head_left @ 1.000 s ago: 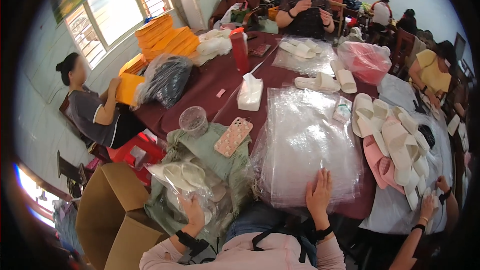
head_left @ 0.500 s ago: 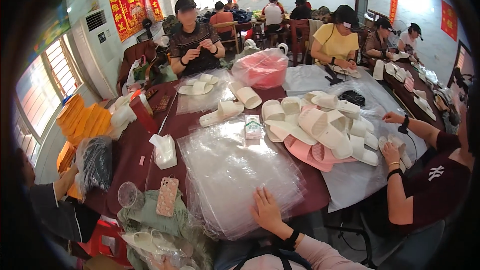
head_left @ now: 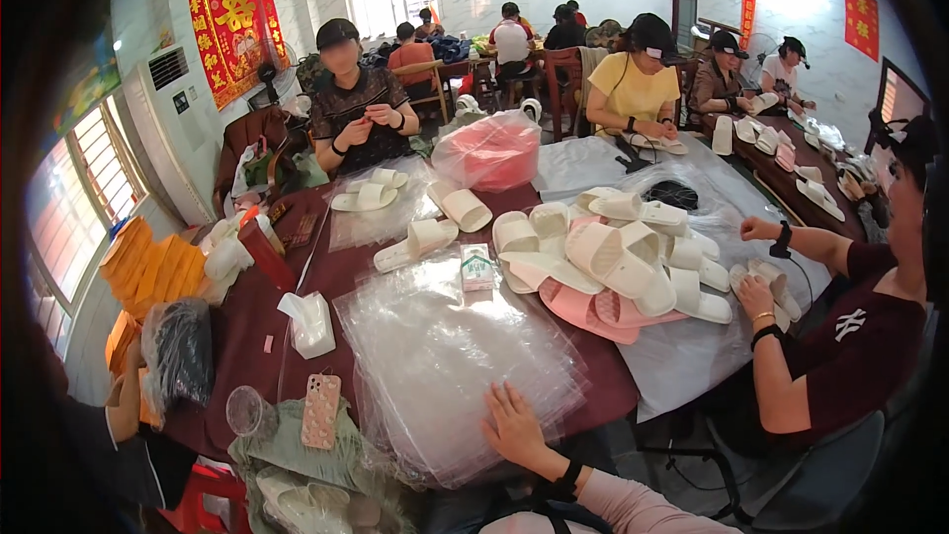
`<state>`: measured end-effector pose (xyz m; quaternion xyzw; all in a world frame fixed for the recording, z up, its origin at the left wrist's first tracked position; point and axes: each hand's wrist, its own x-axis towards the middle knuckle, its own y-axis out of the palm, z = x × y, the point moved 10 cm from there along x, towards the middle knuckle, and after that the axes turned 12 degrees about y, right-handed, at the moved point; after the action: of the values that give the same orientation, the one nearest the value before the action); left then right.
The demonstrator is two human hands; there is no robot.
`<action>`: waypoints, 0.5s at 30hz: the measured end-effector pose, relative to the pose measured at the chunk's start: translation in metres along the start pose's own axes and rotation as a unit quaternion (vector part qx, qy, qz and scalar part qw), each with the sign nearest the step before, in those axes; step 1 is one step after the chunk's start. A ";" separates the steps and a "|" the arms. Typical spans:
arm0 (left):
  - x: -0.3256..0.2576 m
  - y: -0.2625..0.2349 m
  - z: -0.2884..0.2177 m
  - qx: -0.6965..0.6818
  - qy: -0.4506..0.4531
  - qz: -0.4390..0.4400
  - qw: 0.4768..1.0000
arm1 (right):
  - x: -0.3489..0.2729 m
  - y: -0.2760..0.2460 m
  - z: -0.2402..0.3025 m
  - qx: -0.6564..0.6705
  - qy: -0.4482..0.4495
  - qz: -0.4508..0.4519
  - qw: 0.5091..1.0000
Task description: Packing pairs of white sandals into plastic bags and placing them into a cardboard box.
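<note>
My right hand (head_left: pixel 519 427) lies flat, fingers stretched, on the near right edge of a stack of clear plastic bags (head_left: pixel 445 356). It grips nothing. At the lower edge, a pair of white slippers (head_left: pixel 301 504) shows inside a clear bag. Beside them is a skin-coloured patch, seemingly part of my left hand (head_left: pixel 364 512); its fingers are hidden by plastic and the picture's edge. A small white and green box (head_left: pixel 476 267) sits on the stack's far end. A heap of white slippers (head_left: pixel 613 252), with pink ones (head_left: pixel 583 309) beneath, lies right of it.
A tissue pack (head_left: pixel 312 324), a phone (head_left: pixel 319 410) and a clear cup (head_left: pixel 250 411) are at the left. Beyond the stack stands a bagged pink bundle (head_left: pixel 486 153). A co-worker (head_left: pixel 840 346) handles slippers at the right; others sit across the table.
The whole view has shifted slightly. The bagged slippers sit lower, with less of my left hand showing. My right hand stays flat on the plastic bags.
</note>
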<state>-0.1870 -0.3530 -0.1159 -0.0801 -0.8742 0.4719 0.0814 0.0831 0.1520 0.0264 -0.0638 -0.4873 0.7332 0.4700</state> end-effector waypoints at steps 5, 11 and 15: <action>-0.001 -0.020 0.009 0.069 -0.125 -0.015 0.990 | -0.001 0.002 -0.001 -0.003 0.002 0.000 1.000; -0.008 -0.083 -0.133 0.208 0.125 -0.148 0.959 | -0.002 0.000 0.002 -0.011 -0.017 -0.003 1.000; -0.003 -0.037 -0.249 0.031 0.339 -0.050 0.939 | 0.000 0.001 0.009 -0.025 -0.021 -0.004 0.999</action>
<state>-0.1323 -0.1714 0.0503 -0.1891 -0.7829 0.4387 0.3986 0.0773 0.1464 0.0303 -0.0582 -0.5151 0.7201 0.4613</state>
